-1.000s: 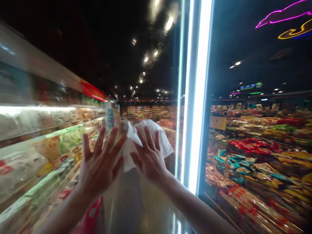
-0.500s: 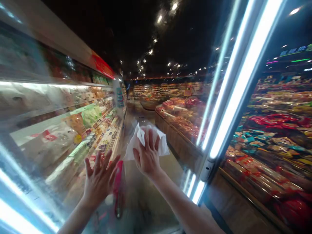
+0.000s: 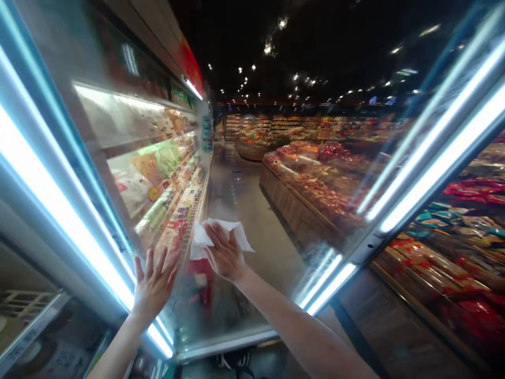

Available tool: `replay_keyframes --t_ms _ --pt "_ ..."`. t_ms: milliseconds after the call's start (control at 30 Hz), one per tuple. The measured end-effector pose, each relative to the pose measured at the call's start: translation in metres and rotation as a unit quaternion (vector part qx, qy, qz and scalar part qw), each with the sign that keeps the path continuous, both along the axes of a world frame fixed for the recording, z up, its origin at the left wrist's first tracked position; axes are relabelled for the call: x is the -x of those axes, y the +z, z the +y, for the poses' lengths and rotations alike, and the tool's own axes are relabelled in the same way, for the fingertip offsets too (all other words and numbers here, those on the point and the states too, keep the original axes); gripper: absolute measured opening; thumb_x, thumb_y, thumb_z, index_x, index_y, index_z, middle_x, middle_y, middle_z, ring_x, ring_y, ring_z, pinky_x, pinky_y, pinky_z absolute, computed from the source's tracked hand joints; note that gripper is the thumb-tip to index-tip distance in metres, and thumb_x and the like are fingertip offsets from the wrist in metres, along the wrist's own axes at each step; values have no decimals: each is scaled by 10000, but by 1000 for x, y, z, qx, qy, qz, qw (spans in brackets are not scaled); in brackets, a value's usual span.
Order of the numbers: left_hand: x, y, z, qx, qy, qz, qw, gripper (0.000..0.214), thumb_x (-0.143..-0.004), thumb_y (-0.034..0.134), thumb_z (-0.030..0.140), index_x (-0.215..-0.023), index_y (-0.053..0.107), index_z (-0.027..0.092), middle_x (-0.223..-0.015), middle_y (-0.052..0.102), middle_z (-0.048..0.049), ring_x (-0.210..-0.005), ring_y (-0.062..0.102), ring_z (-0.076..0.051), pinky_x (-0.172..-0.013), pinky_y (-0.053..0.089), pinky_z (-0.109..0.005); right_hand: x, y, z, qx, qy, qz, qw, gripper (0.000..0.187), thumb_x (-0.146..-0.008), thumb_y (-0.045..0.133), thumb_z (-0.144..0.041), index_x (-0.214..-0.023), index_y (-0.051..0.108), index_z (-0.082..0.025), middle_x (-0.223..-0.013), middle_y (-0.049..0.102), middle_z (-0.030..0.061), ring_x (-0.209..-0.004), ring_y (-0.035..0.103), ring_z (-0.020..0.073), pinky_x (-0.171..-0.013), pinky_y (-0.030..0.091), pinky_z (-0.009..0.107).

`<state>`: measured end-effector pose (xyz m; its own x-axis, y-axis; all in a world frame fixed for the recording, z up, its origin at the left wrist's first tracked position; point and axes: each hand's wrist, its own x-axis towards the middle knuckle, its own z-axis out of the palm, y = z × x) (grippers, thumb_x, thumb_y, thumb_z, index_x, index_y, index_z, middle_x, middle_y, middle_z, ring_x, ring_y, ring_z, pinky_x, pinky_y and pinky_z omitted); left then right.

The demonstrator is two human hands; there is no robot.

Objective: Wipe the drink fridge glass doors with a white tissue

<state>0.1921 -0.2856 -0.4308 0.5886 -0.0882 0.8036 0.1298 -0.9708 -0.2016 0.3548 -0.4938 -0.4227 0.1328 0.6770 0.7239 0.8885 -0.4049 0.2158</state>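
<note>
R hand (image 3: 225, 256) abt 7 o'clock, flat over white cloth (image 3: 200, 238) at glass door (image 3: 232, 342). L hand (image 3: 152, 287) at 8, fingers spread, nr light strip (image 3: 67, 213). Stocked shelves (image 3: 118, 150) at 9, wood-sided food bin (image 3: 292, 202) at 3, ceiling lights (image 3: 282, 22) abt 12.

Stocked shelves (image 3: 131, 145), red packages (image 3: 475, 188), floor (image 3: 242, 195)

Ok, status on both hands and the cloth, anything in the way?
Right hand flat over white cloth, against glass door. Left hand open, spread, apart from cloth. Nothing seen blocking cloth.
</note>
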Motion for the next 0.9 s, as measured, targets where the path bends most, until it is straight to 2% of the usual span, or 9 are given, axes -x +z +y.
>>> replay_keyframes --t_ms 133,200,367,433,533,600,733,800,900 --pt "16 -21 8 1 -1 26 1000 842 -901 650 242 -1615 215 340 -1714 159 -72 -1593 106 -348 -1278 133 -695 11 -31 -23 66 94 -35 993 349 -1065 434 -231 -1307 667 -322 -1448 654 -53 -1269 636 83 -1179 430 270" --pt "22 -28 12 -3 -6 34 999 831 -903 642 232 -1612 223 342 -1712 172 -68 -1588 129 -353 -1280 127 -693 5 -34 -34 79 112 -44 990 362 -1067 430 -216 -1327 659 -321 -1417 677 -60 -1230 654 69 -1168 435 246" --pt "24 -35 19 0 -18 38 999 824 -899 664 241 -1609 255 331 -1719 175 -71 -1592 128 -356 -1286 114 -685 -21 -9 -37 34 39 -14 999 397 -1020 507 -192 -1396 628 -237 -1568 533 99 -1487 459 230 -1278 279 509" --pt "24 -37 19 7 -24 35 999 823 -895 673 244 -1606 268 331 -1725 166 -73 -1595 126 -359 -1284 119 -688 -19 -9 -42 42 43 -13 998 389 -1017 505 -207 -1376 646 -256 -1569 536 81 -1468 481 199 -1263 318 448" --pt "28 -41 17 19 -33 31 999 846 -881 694 253 -1607 266 342 -1730 162 -73 -1598 126 -354 -1290 109 -675 -17 -15 -64 83 87 -27 992 345 -1024 495 -276 -1296 691 -357 -1489 620 -43 -1333 591 107 -1182 420 296" --pt "31 -43 17 31 -40 32 998 871 -869 709 263 -1609 256 349 -1733 163 -78 -1599 124 -360 -1287 113 -677 -29 -9 -86 87 81 -26 993 323 -1012 512 -299 -1255 712 -375 -1459 643 -62 -1309 610 121 -1174 436 314" --pt "26 -47 7 58 -45 25 997 899 -849 725 260 -1605 255 380 -1744 95 -89 -1595 94 -417 -1239 156 -754 -69 12 -128 16 -25 -3 1000 351 -987 515 -237 -1276 709 -287 -1518 588 92 -1429 523 287 -1239 289 628" --pt "14 -49 -8 60 -46 18 997 885 -854 726 277 -1597 263 411 -1748 78 -58 -1601 81 -401 -1244 138 -749 -73 5 -142 -20 -73 5 997 387 -975 497 -207 -1310 689 -200 -1519 562 194 -1453 482 373 -1189 244 753" --pt "-15 -51 -48 51 -68 19 996 871 -871 718 364 -1601 244 415 -1747 86 -10 -1615 59 -340 -1292 49 -669 -60 -28 -160 -3 -57 -9 998 350 -951 516 -226 -1220 738 -258 -1439 652 124 -1353 593 298 -1174 399 589"
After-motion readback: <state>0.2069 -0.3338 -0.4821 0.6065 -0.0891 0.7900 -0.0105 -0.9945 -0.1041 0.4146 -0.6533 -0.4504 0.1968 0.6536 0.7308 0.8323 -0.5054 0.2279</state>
